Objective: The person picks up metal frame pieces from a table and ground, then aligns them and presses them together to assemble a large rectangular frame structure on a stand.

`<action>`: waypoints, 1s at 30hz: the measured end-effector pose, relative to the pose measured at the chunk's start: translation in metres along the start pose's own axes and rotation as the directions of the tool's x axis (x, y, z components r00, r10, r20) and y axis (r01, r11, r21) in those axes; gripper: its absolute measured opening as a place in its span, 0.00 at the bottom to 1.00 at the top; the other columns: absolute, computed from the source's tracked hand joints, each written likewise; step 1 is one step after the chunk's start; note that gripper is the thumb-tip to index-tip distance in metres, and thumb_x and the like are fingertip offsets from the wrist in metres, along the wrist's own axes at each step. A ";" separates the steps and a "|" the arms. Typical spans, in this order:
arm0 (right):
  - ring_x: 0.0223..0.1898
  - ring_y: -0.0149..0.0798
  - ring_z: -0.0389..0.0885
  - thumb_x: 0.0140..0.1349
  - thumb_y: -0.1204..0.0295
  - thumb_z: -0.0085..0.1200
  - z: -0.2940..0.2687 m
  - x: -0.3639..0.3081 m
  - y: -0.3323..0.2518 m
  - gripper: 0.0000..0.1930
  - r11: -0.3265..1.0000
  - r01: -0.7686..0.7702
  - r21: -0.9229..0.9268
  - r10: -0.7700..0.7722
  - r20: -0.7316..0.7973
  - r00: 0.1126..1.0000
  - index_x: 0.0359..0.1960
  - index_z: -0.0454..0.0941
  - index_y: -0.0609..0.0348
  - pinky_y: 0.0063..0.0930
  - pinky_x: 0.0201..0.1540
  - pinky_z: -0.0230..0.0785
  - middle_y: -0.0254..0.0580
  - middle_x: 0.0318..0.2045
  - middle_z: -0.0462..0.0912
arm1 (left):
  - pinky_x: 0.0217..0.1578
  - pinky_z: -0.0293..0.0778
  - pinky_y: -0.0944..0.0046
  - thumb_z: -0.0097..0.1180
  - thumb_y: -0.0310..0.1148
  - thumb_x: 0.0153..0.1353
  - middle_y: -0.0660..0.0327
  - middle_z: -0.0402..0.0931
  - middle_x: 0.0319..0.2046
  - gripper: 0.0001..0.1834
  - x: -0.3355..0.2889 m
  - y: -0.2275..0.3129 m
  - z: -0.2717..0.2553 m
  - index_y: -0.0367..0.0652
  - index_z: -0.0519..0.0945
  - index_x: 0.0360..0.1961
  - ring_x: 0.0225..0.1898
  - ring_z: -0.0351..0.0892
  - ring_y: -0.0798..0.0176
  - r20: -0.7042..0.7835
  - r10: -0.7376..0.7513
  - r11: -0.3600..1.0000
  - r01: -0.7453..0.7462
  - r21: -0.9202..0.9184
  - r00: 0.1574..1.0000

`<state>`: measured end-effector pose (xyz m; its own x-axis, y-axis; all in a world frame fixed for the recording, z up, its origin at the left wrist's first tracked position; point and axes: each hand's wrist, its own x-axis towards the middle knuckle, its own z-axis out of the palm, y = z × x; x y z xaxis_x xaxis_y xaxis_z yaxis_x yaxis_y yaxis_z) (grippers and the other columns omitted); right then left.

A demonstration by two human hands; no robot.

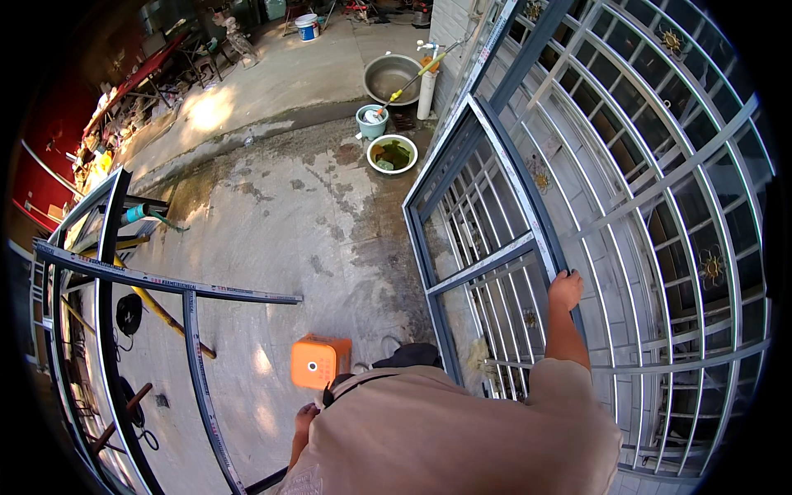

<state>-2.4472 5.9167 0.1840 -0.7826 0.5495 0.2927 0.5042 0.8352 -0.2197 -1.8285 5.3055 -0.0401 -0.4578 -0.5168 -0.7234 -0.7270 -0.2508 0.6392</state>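
My right hand (565, 290) is closed round the outer edge of a grey metal window frame (481, 271). This frame stands upright beside me, with a crossbar between its upper and lower openings. Behind it is a silver security grille (615, 247). At my waist my left hand (306, 417) hangs low with curled fingers, next to my beige shirt. Whatever it may hold is too small to make out. An orange plastic stool (320, 363) stands on the floor ahead of that hand.
More grey frame bars (169, 280) rest at the left, near a yellow pole (157, 307) and a black cable (129, 315). Farther off are a white-rimmed basin (412, 155) of greenish water, a pale green bucket (372, 124), a large metal basin (381, 76) and a white pipe (426, 95).
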 end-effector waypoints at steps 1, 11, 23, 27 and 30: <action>0.58 0.60 0.80 0.71 0.63 0.54 -0.005 -0.008 -0.019 0.20 0.997 0.073 0.022 -0.070 -0.110 0.991 0.57 0.80 0.63 0.55 0.61 0.71 0.57 0.56 0.83 | 0.45 0.83 0.61 0.60 0.40 0.71 0.55 0.89 0.43 0.25 -0.018 0.007 0.007 0.33 0.81 0.62 0.42 0.88 0.61 -0.035 -0.039 0.997 0.041 0.062 0.999; 0.60 0.63 0.77 0.66 0.66 0.64 0.048 -0.231 -0.123 0.21 0.616 0.505 0.604 -0.781 0.389 0.488 0.57 0.81 0.66 0.52 0.67 0.67 0.63 0.53 0.82 | 0.45 0.84 0.58 0.60 0.40 0.68 0.54 0.89 0.42 0.24 -0.071 0.073 0.023 0.37 0.84 0.59 0.39 0.89 0.60 -0.240 -0.172 0.981 0.142 -0.135 0.956; 0.49 0.54 0.88 0.69 0.49 0.55 0.152 -0.301 -0.119 0.25 0.527 0.602 0.599 -0.511 0.790 -0.339 0.49 0.87 0.61 0.43 0.54 0.77 0.54 0.44 0.90 | 0.38 0.83 0.58 0.62 0.40 0.69 0.57 0.88 0.39 0.21 -0.134 -0.044 0.036 0.41 0.85 0.58 0.34 0.88 0.60 -0.280 -0.419 0.854 0.271 -0.444 0.864; 0.33 0.50 0.87 0.69 0.68 0.52 0.134 -0.252 -0.129 0.11 0.659 0.617 0.430 -0.539 0.842 -0.011 0.35 0.85 0.58 0.46 0.36 0.77 0.53 0.32 0.87 | 0.30 0.77 0.60 0.60 0.40 0.70 0.60 0.86 0.36 0.19 -0.135 -0.090 0.020 0.42 0.84 0.56 0.31 0.86 0.60 -0.173 -0.490 0.767 0.329 -0.551 0.854; 0.33 0.42 0.87 0.70 0.54 0.57 0.136 -0.203 -0.120 0.21 0.638 0.510 0.577 -0.668 0.745 -0.008 0.39 0.86 0.64 0.40 0.39 0.77 0.46 0.31 0.88 | 0.27 0.74 0.62 0.57 0.39 0.71 0.61 0.84 0.34 0.17 -0.126 -0.101 0.005 0.45 0.83 0.56 0.31 0.84 0.62 -0.046 -0.383 0.855 0.335 -0.397 0.923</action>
<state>-2.3988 5.7014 0.0243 -0.6025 -0.5798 -0.5485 -0.2881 0.7989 -0.5280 -1.7001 5.3999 -0.0152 -0.1208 -0.4186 -0.9001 -0.5715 -0.7121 0.4079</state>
